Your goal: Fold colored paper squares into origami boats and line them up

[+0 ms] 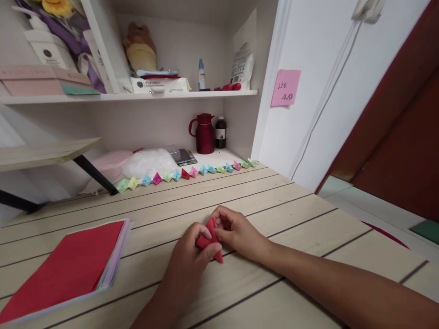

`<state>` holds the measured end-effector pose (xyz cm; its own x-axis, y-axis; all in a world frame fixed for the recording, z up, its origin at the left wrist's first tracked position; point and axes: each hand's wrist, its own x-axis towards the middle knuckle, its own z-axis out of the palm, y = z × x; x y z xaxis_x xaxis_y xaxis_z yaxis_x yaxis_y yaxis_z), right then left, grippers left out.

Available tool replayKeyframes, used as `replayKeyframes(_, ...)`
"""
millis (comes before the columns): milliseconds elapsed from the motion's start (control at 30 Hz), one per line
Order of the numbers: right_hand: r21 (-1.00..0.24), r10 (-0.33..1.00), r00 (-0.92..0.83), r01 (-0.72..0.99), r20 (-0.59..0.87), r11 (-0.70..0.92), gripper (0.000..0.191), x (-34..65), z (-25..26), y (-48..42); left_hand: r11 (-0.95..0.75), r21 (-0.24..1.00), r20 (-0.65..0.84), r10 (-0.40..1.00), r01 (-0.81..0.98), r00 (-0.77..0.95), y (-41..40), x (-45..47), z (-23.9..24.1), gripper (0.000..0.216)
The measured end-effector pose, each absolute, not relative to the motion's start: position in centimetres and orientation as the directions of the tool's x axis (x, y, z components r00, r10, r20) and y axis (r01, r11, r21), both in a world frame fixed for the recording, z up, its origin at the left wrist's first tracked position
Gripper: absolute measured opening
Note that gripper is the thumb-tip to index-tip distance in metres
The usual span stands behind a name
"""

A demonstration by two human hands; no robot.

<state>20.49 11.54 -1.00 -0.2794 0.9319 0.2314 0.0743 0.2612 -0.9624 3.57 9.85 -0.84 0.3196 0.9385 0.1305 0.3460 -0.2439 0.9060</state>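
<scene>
The camera looks from the person's head, facing forward and down across the table (154, 205) toward the shelves (222, 94). The left hand (194, 246) and right hand (236, 230) appear near, below mid-view; the shelves stand farther off.

The folded piece (212, 236) is smooth, matt paper, like the sheet stack (72, 265). The counter (154, 208) has a matt wood look. The jug (205, 135) looks smooth, faintly glossy

paper stack (75, 260) left of folded paper (210, 235); boat row (185, 174) behind both
</scene>
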Motion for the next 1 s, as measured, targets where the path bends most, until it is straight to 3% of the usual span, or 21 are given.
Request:
replayKeyframes(233,-0.917,0.908,-0.304,0.183,0.289,0.354,0.014,20.2,-0.9,11.2,-0.227,0.907,0.148,0.961,0.356,0.235,10.0,4.2,-1.3,0.008)
replayKeyframes(467,-0.943,0.922,-0.313,0.163,0.229,0.29,0.013,20.1,-1.2,11.5,-0.282,0.912,0.204,0.942,0.297,0.268,10.4,3.8,-1.4,0.003)
replayKeyframes(667,-0.929,0.928,-0.254,0.181,0.272,0.322,0.013,20.0,-1.1,11.5,-0.417,0.718,0.436,0.893,0.557,0.106,11.1,3.4,-2.2,0.007)
replayKeyframes(767,-0.884,0.92,-0.227,0.28,0.319,0.376,0.014,19.9,-1.1,11.4,-0.35,0.626,0.418,0.905,0.697,0.079,11.2,3.1,-2.2,0.016)
replayKeyframes(1000,-0.784,0.893,-0.268,0.43,0.362,0.447,0.013,20.1,-2.0,11.6,-0.437,0.502,0.294,0.898,0.746,0.328,10.6,3.4,-1.7,0.017)
